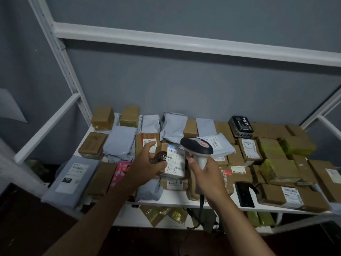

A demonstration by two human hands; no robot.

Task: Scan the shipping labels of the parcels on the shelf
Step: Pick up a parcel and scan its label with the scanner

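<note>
Head camera is looking down at a small box (172, 160) with a white shipping label (174, 159) facing up. The left hand (147, 166) is holding this box up just above the middle of the shelf (171, 199), with the fingers curled round its left side and the thumb on top. Someone has written "1-2" on the lower part of the label. Just to the right, the right hand (204, 174) is gripping the pale handle of a scanner (197, 147), fingers wrapped round it. The scanner's dark head is sitting right beside the box's top right corner.

All around them, the shelf is full of parcels. Brown boxes (273, 195) are filling the right side. Grey mailer bags (118, 140) are lying toward the back left. A long grey parcel (71, 179) is hanging over the front left corner. A pink packet (121, 170) is lying just left of the left hand. A black box (240, 125) is resting near the back edge, to the right.
</note>
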